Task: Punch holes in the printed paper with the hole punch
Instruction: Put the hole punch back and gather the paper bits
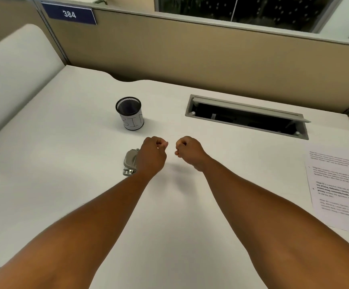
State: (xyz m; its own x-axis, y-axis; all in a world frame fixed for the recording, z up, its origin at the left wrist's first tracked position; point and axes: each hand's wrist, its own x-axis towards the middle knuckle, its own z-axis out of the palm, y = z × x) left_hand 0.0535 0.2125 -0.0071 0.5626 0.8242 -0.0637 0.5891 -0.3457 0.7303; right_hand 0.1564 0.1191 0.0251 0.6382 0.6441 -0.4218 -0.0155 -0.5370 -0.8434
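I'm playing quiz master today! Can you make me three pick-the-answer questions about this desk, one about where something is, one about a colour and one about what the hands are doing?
1. Where is the printed paper?
A. at the desk's right edge
B. under the hole punch
C. inside the pen cup

2. What colour is the mesh pen cup rim?
A. red
B. black
C. yellow

3. What are the left hand and right hand doing?
A. gripping the paper
B. lying flat
C. curled into empty fists

Answers:
1. A, the sheet lies far right, away from the hole punch.
2. B, its mesh top is black.
3. C, both fists hold nothing.
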